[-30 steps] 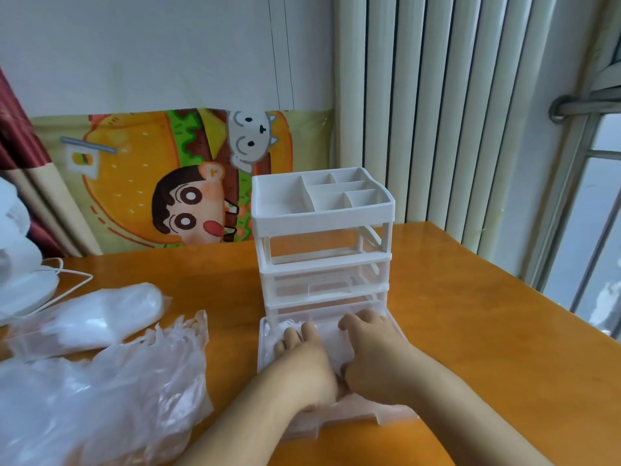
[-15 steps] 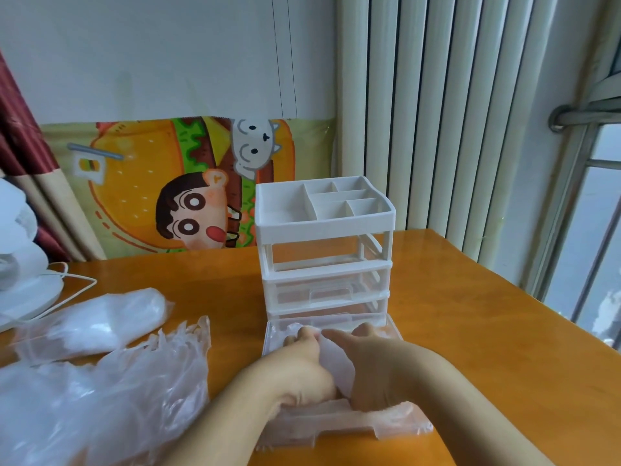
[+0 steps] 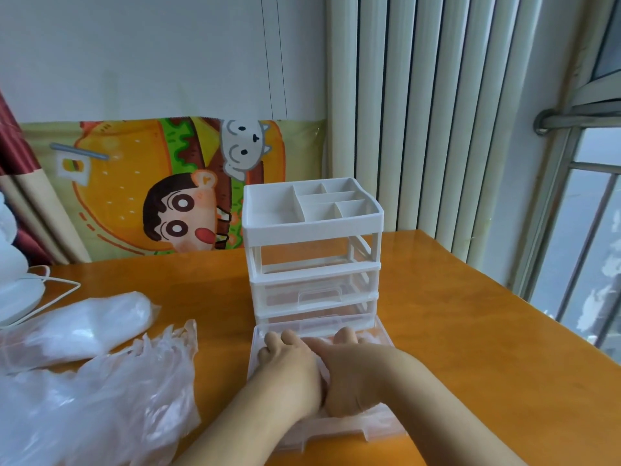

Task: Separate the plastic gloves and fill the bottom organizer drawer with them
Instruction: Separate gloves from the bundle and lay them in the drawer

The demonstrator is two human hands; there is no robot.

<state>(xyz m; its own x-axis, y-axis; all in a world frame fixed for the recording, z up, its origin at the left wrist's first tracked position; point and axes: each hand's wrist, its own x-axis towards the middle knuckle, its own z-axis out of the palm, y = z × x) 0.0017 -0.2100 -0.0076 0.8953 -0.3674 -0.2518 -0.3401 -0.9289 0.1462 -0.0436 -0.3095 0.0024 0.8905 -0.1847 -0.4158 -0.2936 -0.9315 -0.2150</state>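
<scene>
— What sits nearest on the orange wooden table?

— The pulled-out bottom drawer of the white organizer. Left hand and right hand lie side by side inside it, fingers flat, pressing plastic gloves down.

— Left of the organizer?

— A loose glove pile, then a clear bag beyond it.

— Behind the organizer?

— A cartoon burger cloth against the wall, ribbed white panels, and a window further right.
</scene>
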